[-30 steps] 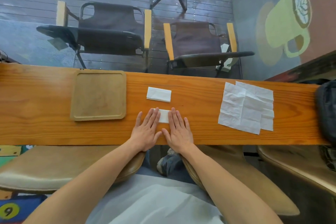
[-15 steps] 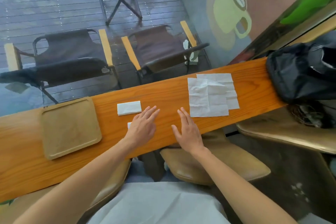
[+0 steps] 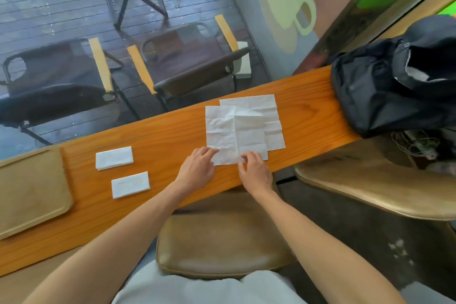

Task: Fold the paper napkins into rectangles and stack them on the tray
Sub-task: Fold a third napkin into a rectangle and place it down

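1. Resting on the near edge of the top unfolded napkin [image 3: 234, 131], the left hand [image 3: 197, 170] has its fingers loosely extended, the fingertips touching the sheet's near-left corner; whether they pinch the paper cannot be told.
2. The right hand [image 3: 255, 171] sits just beside it, fingers curled at the near edge of the same sheet, apparently pinching the paper between thumb and fingertips.
3. That creased white sheet lies flat on the wooden counter [image 3: 172, 131], overlapping a second unfolded napkin [image 3: 269, 116] that shows at its far and right sides.
4. To the left of the hands, two folded rectangles lie on the counter, apart from each other: the nearer folded napkin [image 3: 130, 184] and the farther folded napkin [image 3: 114, 158].
5. Further left, the wooden tray [image 3: 29, 192] sits on the counter with nothing visible on it; both folded napkins lie beside it, not on it.
6. At the counter's right end rests a black bag [image 3: 394, 86].
7. Below the counter stand tan cushioned stools [image 3: 222, 237]; beyond the glass are dark chairs [image 3: 192, 61] on decking.
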